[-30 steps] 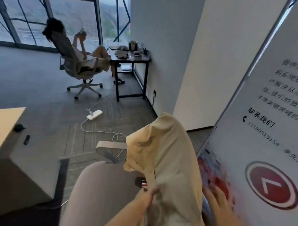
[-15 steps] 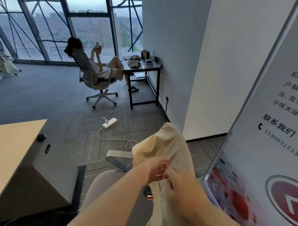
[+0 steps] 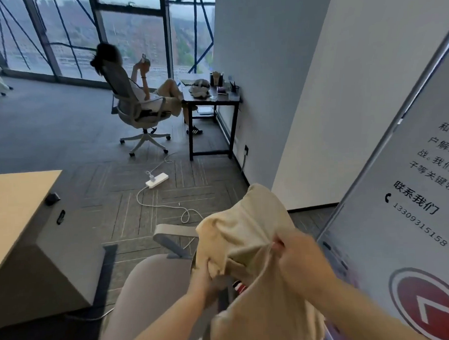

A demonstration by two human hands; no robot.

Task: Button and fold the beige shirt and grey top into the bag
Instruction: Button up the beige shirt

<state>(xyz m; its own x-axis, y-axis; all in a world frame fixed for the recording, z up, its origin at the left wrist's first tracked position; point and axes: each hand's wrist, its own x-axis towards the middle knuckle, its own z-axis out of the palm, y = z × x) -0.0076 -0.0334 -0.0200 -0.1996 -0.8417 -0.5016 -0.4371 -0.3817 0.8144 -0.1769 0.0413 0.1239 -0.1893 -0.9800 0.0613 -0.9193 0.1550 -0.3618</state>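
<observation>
Lower centre, we are clutching the beige shirt point(image 3: 245, 222) with our left grip point(image 3: 205, 281) and pinching it with our right grip point(image 3: 299, 260).

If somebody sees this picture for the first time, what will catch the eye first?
The beige shirt, hanging over a chair at centre bottom, with the left hand and right hand gripping it. Next, the banner with its red circle at right, and a seated person by the windows.
</observation>
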